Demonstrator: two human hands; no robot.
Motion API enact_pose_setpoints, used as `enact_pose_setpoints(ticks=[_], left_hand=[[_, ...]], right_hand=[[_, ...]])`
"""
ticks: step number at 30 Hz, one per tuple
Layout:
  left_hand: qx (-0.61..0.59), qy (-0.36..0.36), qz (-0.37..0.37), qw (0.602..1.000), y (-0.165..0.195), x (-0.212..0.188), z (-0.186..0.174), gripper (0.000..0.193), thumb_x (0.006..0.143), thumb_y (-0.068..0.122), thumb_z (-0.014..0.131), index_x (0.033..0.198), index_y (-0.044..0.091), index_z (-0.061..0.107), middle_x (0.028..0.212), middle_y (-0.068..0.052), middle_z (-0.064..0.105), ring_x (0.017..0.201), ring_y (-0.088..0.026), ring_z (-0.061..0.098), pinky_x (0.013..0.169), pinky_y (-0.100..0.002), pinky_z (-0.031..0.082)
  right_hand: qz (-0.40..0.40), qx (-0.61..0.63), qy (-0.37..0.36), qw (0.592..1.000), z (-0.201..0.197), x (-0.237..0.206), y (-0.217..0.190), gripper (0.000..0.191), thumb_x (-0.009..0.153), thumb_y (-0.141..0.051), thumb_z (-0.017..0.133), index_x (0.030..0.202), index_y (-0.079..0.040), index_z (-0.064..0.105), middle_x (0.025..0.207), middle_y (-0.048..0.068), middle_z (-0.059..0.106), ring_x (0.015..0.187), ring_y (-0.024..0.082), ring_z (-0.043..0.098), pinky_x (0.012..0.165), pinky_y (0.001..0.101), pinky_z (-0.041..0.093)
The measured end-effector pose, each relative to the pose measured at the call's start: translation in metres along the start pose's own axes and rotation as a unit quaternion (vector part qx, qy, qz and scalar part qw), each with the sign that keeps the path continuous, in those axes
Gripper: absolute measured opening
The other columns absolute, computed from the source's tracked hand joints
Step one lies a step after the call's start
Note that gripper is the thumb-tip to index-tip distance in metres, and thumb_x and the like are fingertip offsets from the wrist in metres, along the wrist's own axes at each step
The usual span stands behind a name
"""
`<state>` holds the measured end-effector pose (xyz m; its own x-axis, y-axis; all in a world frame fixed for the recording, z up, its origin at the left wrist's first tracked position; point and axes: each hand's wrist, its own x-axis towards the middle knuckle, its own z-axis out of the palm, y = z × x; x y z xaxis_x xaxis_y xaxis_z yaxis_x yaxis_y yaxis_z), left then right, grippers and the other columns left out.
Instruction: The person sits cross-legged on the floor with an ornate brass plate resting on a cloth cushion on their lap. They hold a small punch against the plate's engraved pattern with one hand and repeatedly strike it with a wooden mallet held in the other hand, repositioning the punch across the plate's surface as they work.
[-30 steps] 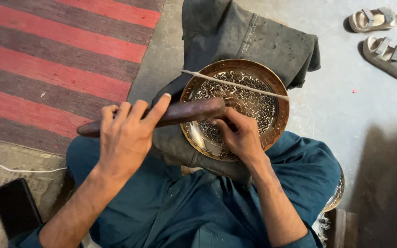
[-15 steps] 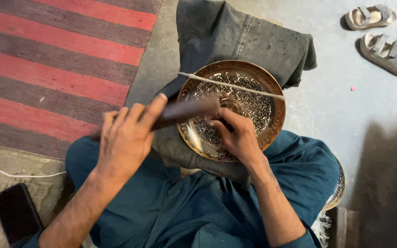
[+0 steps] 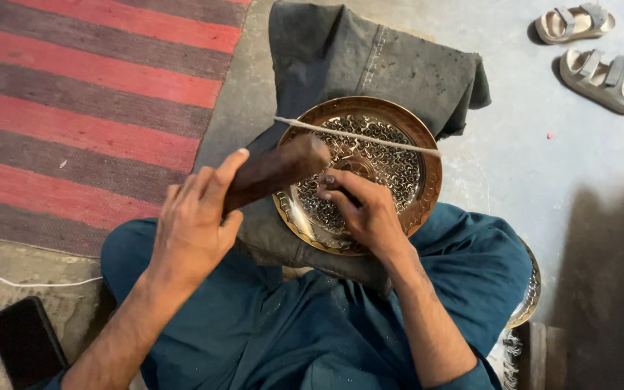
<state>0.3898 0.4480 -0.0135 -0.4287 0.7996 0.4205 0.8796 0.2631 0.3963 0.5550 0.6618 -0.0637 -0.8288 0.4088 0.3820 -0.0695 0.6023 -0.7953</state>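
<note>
We see the left hand (image 3: 196, 224) wrapped round a dark wooden mallet (image 3: 276, 172), fingers curled over the shaft, thumb up along it; closed tight on it, no gap. The mallet's thick end sits over the left rim of the brass plate (image 3: 406, 209), tilted up to the right. Can't tell if it touches the plate.

The right hand (image 3: 366, 209) rests on the plate's lower middle, fingers bunched & pinched on a small dark tool (image 3: 341, 189), mostly hidden under the fingertips. Grip closed; what sort of tool we can't make out.

The plate is round & shallow, w/ dense engraved scrollwork across the centre and a smooth polished rim. Nothing lies in it except a thin pale stick (image 3: 359, 136) resting across its upper part, rim to rim. The plate sits on a dark grey folded cloth (image 3: 370, 58), which spreads above and below it, over the person's lap in teal clothing (image 3: 464, 267).

Left of the plate: a red & dark striped rug (image 3: 74, 94). Lower left of it, a black phone (image 3: 27, 339) beside a white cable (image 3: 30, 282). Upper right of the plate, well apart, 2 grey sandals (image 3: 590, 47) on the concrete floor (image 3: 543, 144). Lower right, another brass rim (image 3: 529, 296) peeks from under the knee.
</note>
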Motion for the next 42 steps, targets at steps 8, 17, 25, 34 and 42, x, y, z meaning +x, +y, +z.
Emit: enact_pose_setpoints(ticks=[8, 17, 25, 34, 42], left_hand=[[0.085, 0.012, 0.021, 0.996, 0.002, -0.002, -0.003, 0.077, 0.078, 0.003, 0.075, 0.15, 0.018, 0.052, 0.103, -0.006, 0.06, 0.098, -0.028, 0.061, 0.09, -0.047, 0.044], [-0.08, 0.054, -0.061, 0.994, 0.015, -0.008, -0.004, 0.069, 0.08, -0.002, 0.072, 0.143, 0.012, 0.048, 0.114, -0.012, 0.06, 0.106, -0.027, 0.064, 0.091, -0.042, 0.05], [-0.469, 0.093, -0.147, 0.866, 0.019, -0.028, 0.036, 0.061, 0.091, -0.012, 0.063, 0.143, 0.002, 0.035, 0.116, -0.008, 0.057, 0.105, -0.015, 0.065, 0.096, -0.031, 0.055], [-0.35, 0.046, -0.165, 0.921, 0.003, -0.019, 0.016, 0.056, 0.087, -0.006, 0.068, 0.137, 0.007, 0.046, 0.111, -0.012, 0.061, 0.1, -0.024, 0.067, 0.086, -0.035, 0.058], [0.068, -0.057, -0.028, 0.996, -0.008, 0.009, -0.019, 0.075, 0.075, 0.004, 0.076, 0.144, 0.019, 0.051, 0.095, -0.012, 0.06, 0.093, -0.035, 0.065, 0.082, -0.049, 0.051]], right_hand=[[-0.006, -0.005, 0.003, 1.0, 0.004, 0.0, 0.003, 0.02, 0.094, 0.0, 0.071, 0.114, -0.002, 0.069, 0.099, 0.011, 0.075, 0.089, 0.021, 0.074, 0.08, 0.032, 0.057], [0.02, 0.078, 0.041, 0.996, 0.008, -0.001, 0.005, 0.024, 0.096, 0.007, 0.067, 0.119, 0.002, 0.066, 0.106, 0.01, 0.076, 0.101, 0.017, 0.075, 0.091, 0.0284, 0.059], [0.094, 0.13, 0.108, 0.981, 0.024, -0.01, 0.002, 0.024, 0.096, 0.007, 0.066, 0.119, 0.002, 0.066, 0.106, 0.008, 0.077, 0.102, 0.012, 0.074, 0.09, 0.0257, 0.061], [0.094, 0.037, 0.117, 0.988, 0.034, -0.011, -0.002, 0.018, 0.096, 0.003, 0.07, 0.114, 0.002, 0.067, 0.103, 0.008, 0.079, 0.099, 0.012, 0.076, 0.086, 0.0249, 0.059], [0.088, 0.012, 0.109, 0.99, 0.032, -0.01, 0.0, 0.021, 0.095, 0.0, 0.071, 0.116, 0.0, 0.068, 0.101, 0.007, 0.08, 0.094, 0.012, 0.077, 0.083, 0.0255, 0.061]])
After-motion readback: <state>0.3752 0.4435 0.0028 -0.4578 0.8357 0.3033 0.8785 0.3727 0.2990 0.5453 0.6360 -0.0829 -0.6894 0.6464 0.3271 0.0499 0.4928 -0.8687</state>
